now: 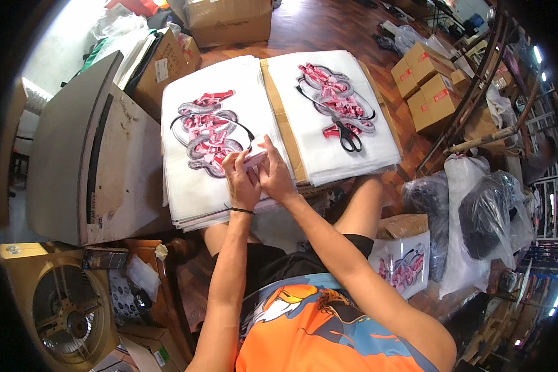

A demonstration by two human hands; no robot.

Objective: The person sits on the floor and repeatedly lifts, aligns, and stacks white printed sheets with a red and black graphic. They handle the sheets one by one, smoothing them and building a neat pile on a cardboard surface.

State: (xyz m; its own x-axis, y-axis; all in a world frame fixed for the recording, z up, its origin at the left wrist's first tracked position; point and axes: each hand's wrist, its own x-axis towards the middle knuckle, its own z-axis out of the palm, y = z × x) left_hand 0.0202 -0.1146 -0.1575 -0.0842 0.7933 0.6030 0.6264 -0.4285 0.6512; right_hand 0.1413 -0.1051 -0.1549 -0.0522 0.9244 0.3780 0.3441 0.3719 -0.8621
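Over the inner edge of the left stack of printed sheets (186, 167), my left hand (242, 183) and my right hand (278, 177) meet. Their fingers are closed around a small pale flat piece (254, 161), mostly hidden, so its kind does not show. Each sheet is white and carries a red, grey and black coiled print. To the right lies a second stack of printed sheets (328, 162) with the same print. Black-handled scissors (349, 137) rest on it, apart from my hands. Brown cardboard (283, 121) shows between and under the stacks.
A grey-topped panel (74, 155) stands close at the left, above a yellow-framed fan (74, 316). Taped cartons (431, 93) and a rusty metal frame (477, 141) are at the right. Plastic-wrapped bundles (477, 217) and another printed sheet (406, 266) lie nearer me.
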